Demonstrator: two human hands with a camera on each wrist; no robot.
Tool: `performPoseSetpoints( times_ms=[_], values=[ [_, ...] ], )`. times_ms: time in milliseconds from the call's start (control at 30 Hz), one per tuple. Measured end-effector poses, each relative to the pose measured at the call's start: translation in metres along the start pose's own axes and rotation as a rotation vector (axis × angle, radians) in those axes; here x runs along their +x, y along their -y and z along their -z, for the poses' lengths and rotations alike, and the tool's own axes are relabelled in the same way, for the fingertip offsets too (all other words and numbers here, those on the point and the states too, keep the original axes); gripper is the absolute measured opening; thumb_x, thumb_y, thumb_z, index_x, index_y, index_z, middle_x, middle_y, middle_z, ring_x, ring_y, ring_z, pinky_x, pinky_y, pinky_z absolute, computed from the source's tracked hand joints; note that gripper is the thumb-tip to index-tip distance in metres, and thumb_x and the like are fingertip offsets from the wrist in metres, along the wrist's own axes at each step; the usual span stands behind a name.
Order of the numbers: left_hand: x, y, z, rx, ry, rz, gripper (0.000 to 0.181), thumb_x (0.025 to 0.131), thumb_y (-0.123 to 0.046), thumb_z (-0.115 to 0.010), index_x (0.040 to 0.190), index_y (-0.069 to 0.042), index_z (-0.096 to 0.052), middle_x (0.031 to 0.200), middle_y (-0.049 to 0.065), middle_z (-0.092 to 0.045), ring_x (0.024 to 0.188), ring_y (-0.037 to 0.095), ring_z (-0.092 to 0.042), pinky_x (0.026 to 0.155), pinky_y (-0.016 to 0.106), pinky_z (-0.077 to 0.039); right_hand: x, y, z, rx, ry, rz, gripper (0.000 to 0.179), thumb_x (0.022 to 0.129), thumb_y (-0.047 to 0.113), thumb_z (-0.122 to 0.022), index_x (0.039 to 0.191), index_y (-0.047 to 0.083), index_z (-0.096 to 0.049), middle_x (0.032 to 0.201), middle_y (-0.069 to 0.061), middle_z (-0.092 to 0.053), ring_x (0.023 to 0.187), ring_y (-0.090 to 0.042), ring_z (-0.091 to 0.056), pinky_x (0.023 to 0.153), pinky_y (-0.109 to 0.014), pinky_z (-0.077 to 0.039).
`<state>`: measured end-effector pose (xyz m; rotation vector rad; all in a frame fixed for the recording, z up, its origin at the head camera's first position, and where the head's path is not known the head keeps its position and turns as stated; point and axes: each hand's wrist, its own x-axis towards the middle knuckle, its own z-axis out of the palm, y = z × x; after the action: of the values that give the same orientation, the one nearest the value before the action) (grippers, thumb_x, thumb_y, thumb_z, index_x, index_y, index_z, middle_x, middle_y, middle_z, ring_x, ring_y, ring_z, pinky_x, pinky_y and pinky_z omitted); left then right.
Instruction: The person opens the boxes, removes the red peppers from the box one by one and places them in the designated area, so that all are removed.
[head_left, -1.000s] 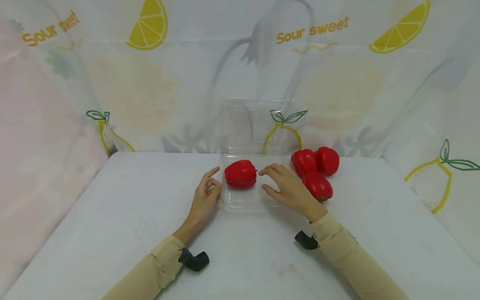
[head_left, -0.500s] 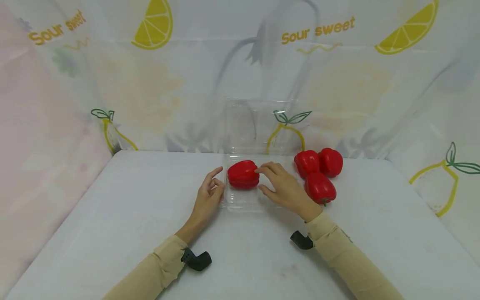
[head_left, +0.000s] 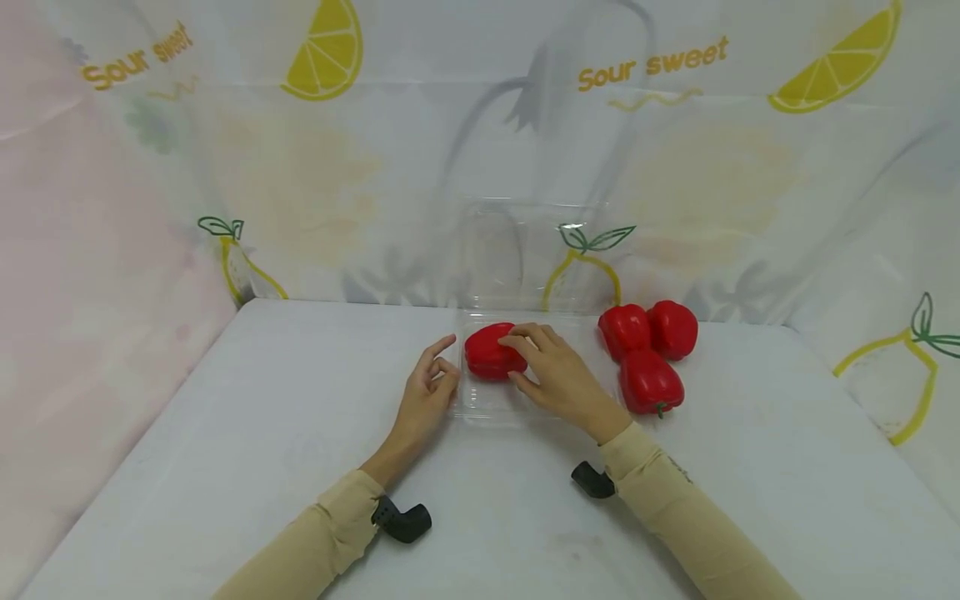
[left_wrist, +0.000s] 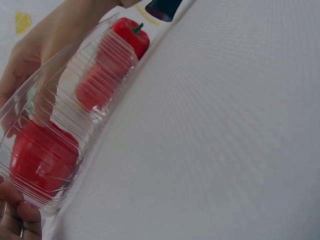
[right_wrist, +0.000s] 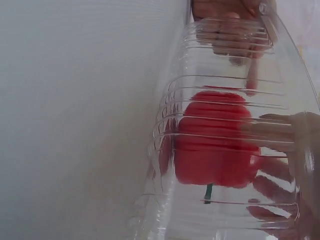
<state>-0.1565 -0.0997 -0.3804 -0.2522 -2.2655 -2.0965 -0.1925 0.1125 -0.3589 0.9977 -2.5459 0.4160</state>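
A red bell pepper [head_left: 489, 352] lies on its side in the left part of a clear plastic clamshell container [head_left: 480, 410]. My right hand [head_left: 558, 375] reaches over the container and grips the pepper's right end, fingers on top and thumb low on the near side. Through the ribbed wall in the right wrist view, the pepper [right_wrist: 215, 142] points its green stem toward the camera. My left hand [head_left: 423, 400] rests against the container's left edge, index finger extended and the other fingers loosely bent. The left wrist view has its fingertips [left_wrist: 29, 212] right at the container's end.
Three more red peppers [head_left: 651, 382] sit clustered on the white table [head_left: 300, 433], just right of the container. The clear lid [head_left: 495, 250] stands raised behind the base, near the printed back cloth [head_left: 420, 150]. A black camera mount [head_left: 405, 522] sticks out from each sleeve.
My right hand has moved left from beside the pepper onto its right end, covering the stem. My left hand stays at the container's edge. The whole head view has shifted slightly.
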Motion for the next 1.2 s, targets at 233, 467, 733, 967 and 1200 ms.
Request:
performPoseSetpoints(
  times_ms=[233,467,733,967,1200],
  values=[
    [0.0,0.0,-0.001,-0.002,0.009,0.005,0.05,0.094,0.0,-0.043,0.142,-0.013,-0.038,0.095,0.031,-0.049,0.052,0.004,-0.042,0.054,0.016,-0.036,0.004,0.002,-0.003,0.017,0.004,0.001,0.055,0.078,0.017,-0.077,0.127,0.013,-0.053,0.127,-0.008,-0.052,0.117,-0.023,-0.051,0.095,-0.038,-0.049],
    [0.001,0.001,-0.001,-0.002,0.009,0.0,0.051,0.094,0.0,-0.043,0.143,-0.011,-0.037,0.095,0.03,-0.049,0.052,0.004,-0.042,0.054,0.016,-0.036,0.007,0.002,-0.007,-0.012,0.009,-0.006,0.055,0.078,0.019,-0.077,0.127,0.014,-0.054,0.127,-0.007,-0.052,0.117,-0.023,-0.05,0.095,-0.04,-0.049],
    [0.0,0.001,-0.001,0.002,0.0,0.001,0.05,0.094,0.0,-0.043,0.142,-0.012,-0.038,0.094,0.03,-0.05,0.052,0.004,-0.043,0.054,0.016,-0.036,0.013,0.004,-0.012,-0.047,0.003,0.008,0.053,0.078,0.019,-0.076,0.126,0.012,-0.055,0.127,-0.008,-0.053,0.117,-0.025,-0.05,0.095,-0.042,-0.049],
    [0.0,0.0,-0.002,0.008,0.001,-0.001,0.049,0.094,0.0,-0.043,0.141,-0.014,-0.039,0.092,0.028,-0.049,0.052,0.004,-0.041,0.053,0.016,-0.034,0.016,0.004,-0.016,-0.074,-0.035,0.026,0.048,0.077,0.015,-0.077,0.122,0.012,-0.059,0.122,-0.009,-0.055,0.115,-0.025,-0.051,0.093,-0.041,-0.05],
    [-0.001,-0.001,-0.002,0.009,-0.003,-0.002,0.049,0.094,0.001,-0.043,0.141,-0.013,-0.039,0.093,0.028,-0.049,0.052,0.004,-0.041,0.053,0.016,-0.035,0.017,0.006,-0.016,-0.09,-0.035,0.022,0.046,0.077,0.014,-0.077,0.12,0.013,-0.06,0.12,-0.008,-0.055,0.114,-0.025,-0.051,0.091,-0.041,-0.05]
  ],
)
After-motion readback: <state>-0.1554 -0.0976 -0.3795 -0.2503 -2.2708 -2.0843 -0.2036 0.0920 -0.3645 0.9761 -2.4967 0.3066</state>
